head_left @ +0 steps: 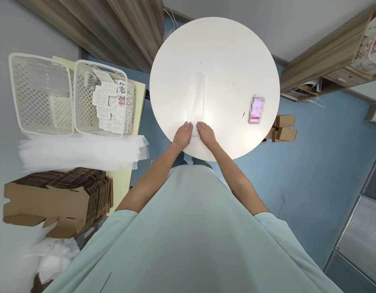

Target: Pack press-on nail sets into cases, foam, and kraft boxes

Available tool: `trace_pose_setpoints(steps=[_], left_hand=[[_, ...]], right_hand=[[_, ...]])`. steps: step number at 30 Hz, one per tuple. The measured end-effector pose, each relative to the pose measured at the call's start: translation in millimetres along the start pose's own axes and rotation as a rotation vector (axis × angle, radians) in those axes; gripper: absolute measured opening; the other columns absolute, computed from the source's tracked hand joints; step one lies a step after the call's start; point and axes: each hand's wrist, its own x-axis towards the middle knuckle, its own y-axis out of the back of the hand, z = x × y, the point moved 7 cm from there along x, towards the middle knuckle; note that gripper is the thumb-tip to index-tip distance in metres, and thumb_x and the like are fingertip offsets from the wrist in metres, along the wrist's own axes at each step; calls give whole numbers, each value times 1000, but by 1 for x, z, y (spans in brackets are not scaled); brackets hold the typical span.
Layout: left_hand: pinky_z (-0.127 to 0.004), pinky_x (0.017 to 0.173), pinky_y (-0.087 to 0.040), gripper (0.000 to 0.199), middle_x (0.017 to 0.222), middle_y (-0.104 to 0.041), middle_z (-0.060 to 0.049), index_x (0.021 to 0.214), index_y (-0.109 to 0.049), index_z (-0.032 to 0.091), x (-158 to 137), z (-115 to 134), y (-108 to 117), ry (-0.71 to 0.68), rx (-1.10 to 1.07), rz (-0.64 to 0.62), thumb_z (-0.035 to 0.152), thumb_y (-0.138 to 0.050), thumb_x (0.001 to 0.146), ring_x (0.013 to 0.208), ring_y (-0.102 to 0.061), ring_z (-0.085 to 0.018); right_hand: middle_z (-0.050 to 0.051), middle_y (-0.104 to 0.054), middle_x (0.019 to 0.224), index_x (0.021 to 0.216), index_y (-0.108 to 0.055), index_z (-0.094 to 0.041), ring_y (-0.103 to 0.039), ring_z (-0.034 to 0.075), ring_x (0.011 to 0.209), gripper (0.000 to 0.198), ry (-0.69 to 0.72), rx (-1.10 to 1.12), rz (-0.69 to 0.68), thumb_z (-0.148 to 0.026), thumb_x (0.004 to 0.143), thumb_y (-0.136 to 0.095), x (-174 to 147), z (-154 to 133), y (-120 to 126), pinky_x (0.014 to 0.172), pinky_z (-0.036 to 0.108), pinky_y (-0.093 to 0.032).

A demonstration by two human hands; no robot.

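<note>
A strip of thin white packing sheet (pixel 196 95) lies lengthwise on the round white table (pixel 227 49), pointing away from me. At its near end, my left hand (pixel 183 135) grips the left side with bent fingers. My right hand (pixel 206 134) holds the same end from the right, its fingertips a small gap from the left ones. A short folded part of the sheet shows between and below the hands. Whether anything is wrapped inside it cannot be made out.
A blurred-out pink phone-like item (pixel 256 110) lies on the table's right. To my left are a white basket of small packets (pixel 105 101), another basket (pixel 41 97), stacked white sheets (pixel 81 152) and flattened cardboard boxes (pixel 53 199). Small boxes (pixel 283 128) sit beyond the table's right edge.
</note>
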Motion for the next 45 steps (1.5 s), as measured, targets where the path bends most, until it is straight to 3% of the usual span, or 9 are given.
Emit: trace_pose_setpoints(steps=[6,15,22,25,28,32,35,39,45], left_hand=[[-61,140,-26,83,184,-39,-20,178,-38,9,-14,-3,-4,-27,102,-90,29,-60,100,174,-26,-42],[-51,139,-31,69,175,-53,-19,168,-54,12,-74,1,-30,15,34,-103,31,-65,103,172,-35,-37],[-56,127,-44,43,140,-78,-19,136,-78,18,-52,-13,-12,171,-53,0,46,-55,112,155,-54,-41],[-57,118,-50,38,112,-80,-20,108,-82,20,-33,-18,-6,269,-28,16,47,-56,112,136,-64,-42],[-57,113,-53,33,100,-79,-17,99,-79,23,-21,-19,-3,370,13,21,45,-57,112,126,-66,-42],[-53,109,-56,32,126,-79,-20,130,-76,18,-14,-13,0,431,81,88,37,-59,110,129,-67,-41],[-54,123,-49,53,165,-60,-25,161,-57,10,-8,3,4,271,149,158,20,-49,110,154,-55,-39],[-55,141,-27,63,178,-48,-22,166,-53,5,-2,22,-8,-19,185,22,6,-28,109,173,-33,-32],[-58,142,-26,65,182,-39,-24,170,-48,1,-14,17,-13,-76,179,-22,11,-30,108,175,-30,-34]], right_hand=[[24,-37,183,173,-45,-7,-31,35,175,68,90,-33,-77,-17,107,-58,-26,-2,-14,140,60,-36],[22,-39,182,171,-49,-8,-34,32,174,61,142,-15,-118,-37,118,-48,-101,-15,-43,139,54,-38],[22,-71,155,160,-61,-14,-66,36,147,53,-41,54,-63,-43,121,-41,-71,2,-22,125,54,-54],[23,-72,148,161,-58,-13,-68,38,138,54,-146,51,-12,-44,120,-43,-49,9,-10,116,54,-60],[23,-66,148,160,-60,-14,-64,37,139,49,-207,28,46,-39,119,-50,-31,12,2,110,51,-63],[24,-61,155,156,-61,-13,-59,36,143,45,-193,-35,96,-24,113,-61,-15,8,12,118,53,-57],[25,-58,162,151,-64,-12,-53,36,153,40,-128,-81,104,-17,112,-61,-10,0,13,126,54,-49],[23,-65,157,136,-72,-12,-57,33,150,33,-46,-125,66,-11,114,-48,-11,-7,5,127,51,-45],[23,-56,171,153,-65,-13,-50,34,162,41,50,-77,12,-23,115,-53,-33,0,-12,132,55,-44]])
